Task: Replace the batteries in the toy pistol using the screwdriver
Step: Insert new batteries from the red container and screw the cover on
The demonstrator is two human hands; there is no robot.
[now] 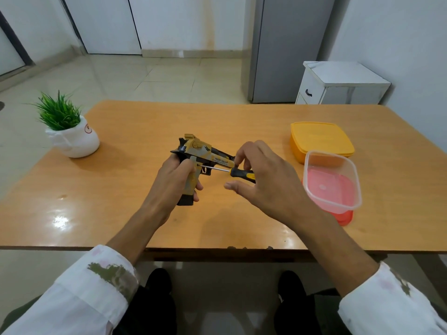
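Head view: the left hand [174, 180] grips the handle of the yellow-and-black plastic toy pistol [205, 153], barrel pointing right, over the orange wooden surface [145, 129]. The right hand [266, 180] holds the black-and-yellow-handled screwdriver [238, 172] in curled fingers, its metal tip touching the pistol's side just above the left hand's thumb. A clear plastic box [338, 206] sits right of the right hand.

One toy pistol [204, 154], one screwdriver [240, 172], two containers [321, 139], one plant [70, 134]
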